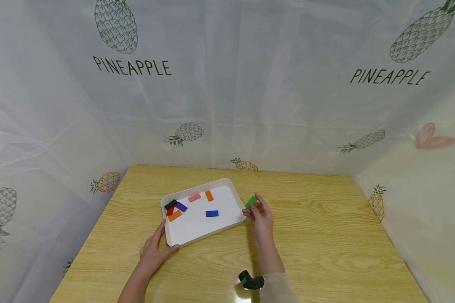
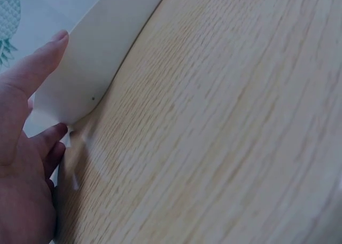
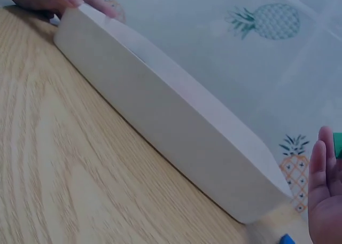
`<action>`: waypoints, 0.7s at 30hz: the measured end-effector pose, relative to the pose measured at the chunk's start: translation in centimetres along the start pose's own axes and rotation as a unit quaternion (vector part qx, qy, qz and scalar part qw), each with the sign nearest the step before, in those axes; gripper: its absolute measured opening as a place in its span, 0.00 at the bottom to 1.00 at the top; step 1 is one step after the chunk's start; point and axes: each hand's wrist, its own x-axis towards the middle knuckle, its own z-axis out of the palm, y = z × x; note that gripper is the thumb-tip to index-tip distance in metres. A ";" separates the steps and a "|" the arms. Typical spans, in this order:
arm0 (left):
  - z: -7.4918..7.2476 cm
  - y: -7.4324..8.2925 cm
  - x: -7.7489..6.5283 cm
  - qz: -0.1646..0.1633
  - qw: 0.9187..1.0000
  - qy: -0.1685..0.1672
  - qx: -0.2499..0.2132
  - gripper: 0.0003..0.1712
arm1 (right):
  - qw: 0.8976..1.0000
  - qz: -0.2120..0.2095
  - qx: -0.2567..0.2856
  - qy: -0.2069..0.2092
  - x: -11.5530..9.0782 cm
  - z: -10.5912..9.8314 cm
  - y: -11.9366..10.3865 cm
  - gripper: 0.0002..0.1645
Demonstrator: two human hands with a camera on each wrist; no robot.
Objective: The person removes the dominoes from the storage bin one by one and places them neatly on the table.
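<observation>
A small green block (image 1: 251, 202) is pinched between the thumb and fingers of my right hand (image 1: 263, 219), just beyond the right end of a white tray (image 1: 197, 238). Only a sliver of the green block (image 3: 338, 144) shows in the right wrist view. My left hand (image 1: 153, 251) spreads round the tray's near left corner, fingers on the left side and thumb on the front rim. Inside the tray lie a blue block (image 1: 212, 213), a pink block (image 1: 194, 197) and an orange block (image 1: 209, 195), apart from each other.
At the tray's left end cluster a black block (image 1: 171, 205), a red block (image 1: 170, 211), a purple block (image 1: 181, 206) and another orange block (image 1: 175, 216). Pineapple-print sheeting (image 1: 227, 84) surrounds the wooden table (image 1: 326, 235). Part of something blue (image 3: 287, 238) shows in the right wrist view.
</observation>
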 end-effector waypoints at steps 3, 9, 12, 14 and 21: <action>0.0 0.0 0.0 0.001 1.000 0.001 0.000 0.61 | 1.000 0.002 -0.021 0.004 0.1 -0.9 -0.5 0.27; 0.1 -0.1 0.0 0.005 1.000 0.005 0.002 0.61 | 0.999 0.009 -0.042 0.019 0.5 -2.8 -1.3 0.25; 0.1 -0.1 0.0 0.009 1.000 0.007 0.004 0.61 | 0.998 0.007 -0.052 0.034 0.7 -3.6 -1.7 0.24; 0.1 -0.1 0.0 0.007 1.000 0.006 0.004 0.61 | 0.997 0.006 -0.065 0.041 0.7 -4.1 -1.9 0.23; 0.1 0.0 0.0 0.006 1.000 0.005 0.003 0.61 | 0.988 -0.008 -0.145 0.059 1.1 -5.8 -2.4 0.22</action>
